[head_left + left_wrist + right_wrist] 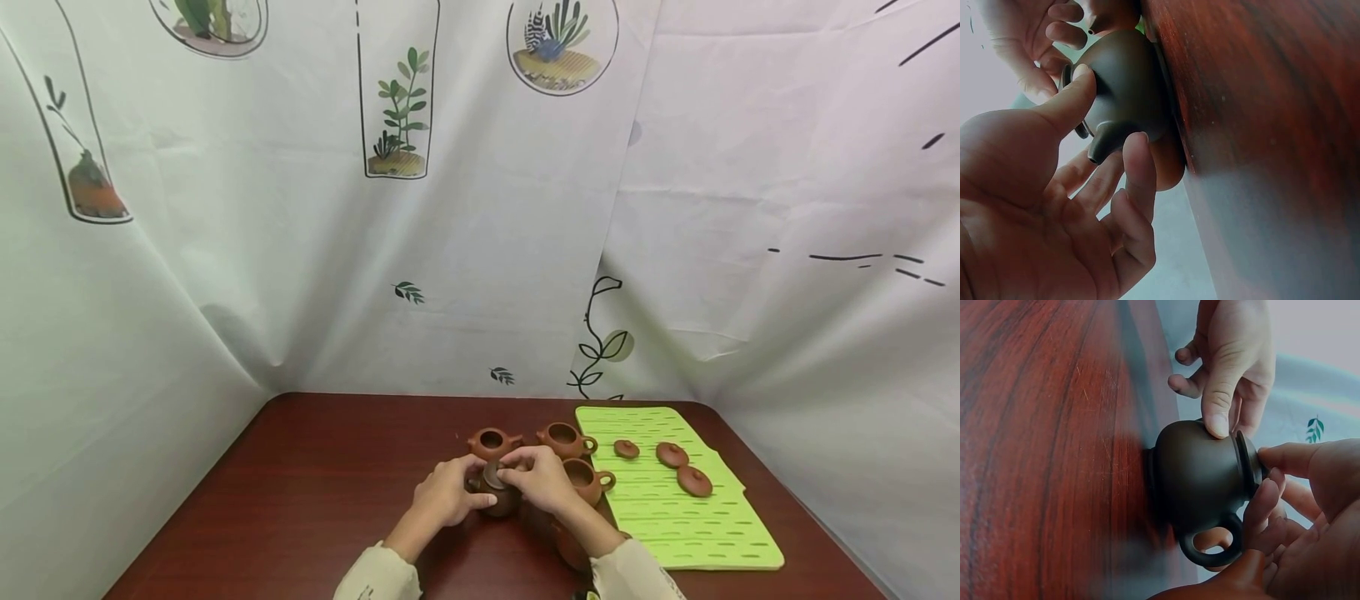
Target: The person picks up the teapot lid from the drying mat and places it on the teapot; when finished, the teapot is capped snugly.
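A dark brown teapot (501, 502) stands upright on the table in front of me. My left hand (445, 493) grips its body on the spout side, the thumb resting near the rim in the left wrist view. With my right hand (547, 482) I pinch the knob of the dark lid (1248, 464), which sits at the pot's mouth. Whether the lid is fully seated cannot be told. In the right wrist view the pot's loop handle (1235, 544) points toward the right hand. Partly behind my right hand and forearm are reddish-brown teapots (583, 477).
Two more lidless reddish-brown teapots (491, 442) (561, 437) stand behind the dark one. Another pot (572, 547) is partly covered by my right forearm. On the right, a green mat (697, 537) bears three reddish-brown lids (694, 481). A printed cloth (487, 250) hangs behind the table.
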The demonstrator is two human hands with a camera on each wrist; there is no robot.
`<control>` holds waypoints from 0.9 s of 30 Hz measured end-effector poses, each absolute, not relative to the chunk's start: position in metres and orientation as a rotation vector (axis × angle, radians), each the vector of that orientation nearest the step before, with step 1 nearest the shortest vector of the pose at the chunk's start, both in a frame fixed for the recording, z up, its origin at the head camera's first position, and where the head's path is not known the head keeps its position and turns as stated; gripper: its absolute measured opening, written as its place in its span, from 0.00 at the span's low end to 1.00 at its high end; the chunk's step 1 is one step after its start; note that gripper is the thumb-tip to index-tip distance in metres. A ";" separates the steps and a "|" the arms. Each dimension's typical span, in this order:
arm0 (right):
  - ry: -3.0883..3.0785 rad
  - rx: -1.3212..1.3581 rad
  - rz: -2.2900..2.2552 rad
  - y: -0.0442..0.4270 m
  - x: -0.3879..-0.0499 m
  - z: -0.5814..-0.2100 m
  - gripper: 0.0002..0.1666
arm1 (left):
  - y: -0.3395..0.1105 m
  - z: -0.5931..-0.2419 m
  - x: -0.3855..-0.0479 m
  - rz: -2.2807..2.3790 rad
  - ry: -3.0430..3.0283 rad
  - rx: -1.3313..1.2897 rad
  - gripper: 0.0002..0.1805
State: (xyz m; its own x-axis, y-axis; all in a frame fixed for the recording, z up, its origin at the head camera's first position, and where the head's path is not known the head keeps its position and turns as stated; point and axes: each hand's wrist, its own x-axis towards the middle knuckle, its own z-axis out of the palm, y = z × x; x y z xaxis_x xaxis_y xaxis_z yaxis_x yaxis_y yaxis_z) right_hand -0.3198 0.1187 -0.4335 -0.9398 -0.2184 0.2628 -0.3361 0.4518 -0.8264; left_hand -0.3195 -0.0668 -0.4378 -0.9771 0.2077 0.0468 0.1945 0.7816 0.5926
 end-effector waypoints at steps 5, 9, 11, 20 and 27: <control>-2.566 0.494 1.519 0.119 -0.320 -0.436 0.07 | -0.067 -0.438 -0.320 0.974 2.939 0.325 0.27; -2.571 0.484 1.528 0.119 -0.321 -0.436 0.06 | -0.067 -0.438 -0.320 0.975 2.937 0.328 0.27; -2.570 0.483 1.528 0.119 -0.321 -0.436 0.06 | -0.067 -0.438 -0.320 0.977 2.938 0.333 0.27; -2.570 0.501 1.516 0.119 -0.321 -0.437 0.08 | -0.067 -0.438 -0.319 0.968 2.944 0.338 0.27; -2.579 0.517 1.511 0.119 -0.322 -0.439 0.07 | -0.068 -0.440 -0.320 0.978 2.950 0.352 0.27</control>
State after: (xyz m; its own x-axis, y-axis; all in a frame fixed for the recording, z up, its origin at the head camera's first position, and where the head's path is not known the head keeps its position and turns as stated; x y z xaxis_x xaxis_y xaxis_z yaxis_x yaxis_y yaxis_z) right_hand -0.3219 0.1193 -0.4387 -0.9363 -0.2353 0.2606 -0.3424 0.4472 -0.8263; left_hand -0.3198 -0.0676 -0.4399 -0.9746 0.2167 0.0569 0.2078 0.7792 0.5913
